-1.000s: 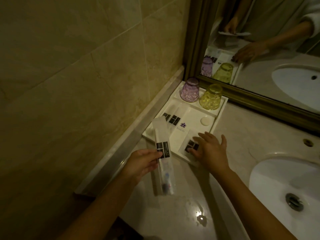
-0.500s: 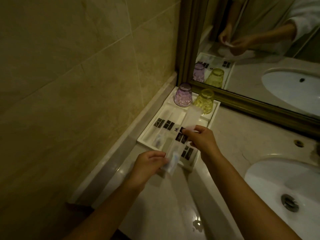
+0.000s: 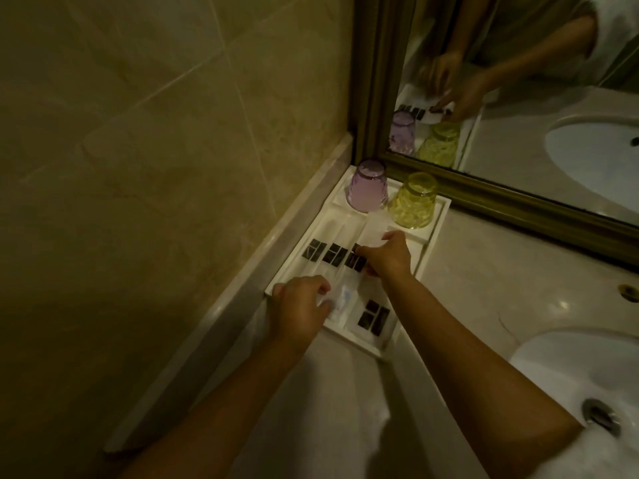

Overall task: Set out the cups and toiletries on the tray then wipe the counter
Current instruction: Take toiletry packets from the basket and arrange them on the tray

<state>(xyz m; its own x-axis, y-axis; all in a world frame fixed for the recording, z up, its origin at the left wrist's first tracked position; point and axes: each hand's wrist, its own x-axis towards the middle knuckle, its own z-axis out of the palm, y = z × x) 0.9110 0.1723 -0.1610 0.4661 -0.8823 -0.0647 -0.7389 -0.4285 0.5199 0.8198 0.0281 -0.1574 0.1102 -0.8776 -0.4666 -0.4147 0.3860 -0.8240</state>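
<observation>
A white tray (image 3: 436, 233) lies in the counter's corner by the wall and mirror. A purple cup (image 3: 367, 186) and a yellow cup (image 3: 414, 200) stand upside down at its far end. Several clear toiletry packets with black labels (image 3: 323, 252) lie side by side in its long slots. My left hand (image 3: 300, 307) pinches the near end of one long packet (image 3: 342, 295), and my right hand (image 3: 387, 255) holds its far, labelled end down on the tray. A small flat packet (image 3: 372, 318) lies in the near right corner.
A beige stone counter (image 3: 491, 285) runs right to a white sink (image 3: 587, 385) with a metal drain. A gold-framed mirror (image 3: 501, 198) stands behind the tray. A tiled wall (image 3: 155, 167) with a raised ledge borders the left.
The long packet was held in the air above the counter; both hands have lowered it onto the tray beside the other packets. The view moved closer to the tray.
</observation>
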